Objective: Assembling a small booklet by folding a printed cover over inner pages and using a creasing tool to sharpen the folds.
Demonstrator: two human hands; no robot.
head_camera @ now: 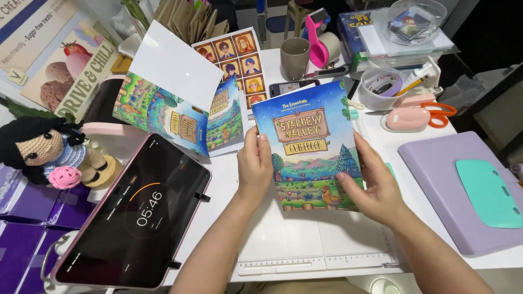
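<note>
A small booklet (308, 141) with a colourful cartoon farm cover is held upright over the white table (348, 239), in the middle of the head view. My left hand (255, 163) grips its left edge, thumb on the cover. My right hand (373, 188) holds its right edge and lower corner, fingers spread across the cover. Both forearms reach in from the bottom of the view.
A tablet (136, 212) with a dark timer screen leans at the left, by a crocheted doll (46, 152). More printed covers (180, 117) and a portrait sheet (239, 62) lie behind. A mug (295, 57), orange scissors (441, 114) and a purple mat (452, 185) with a teal tool (487, 190) lie around.
</note>
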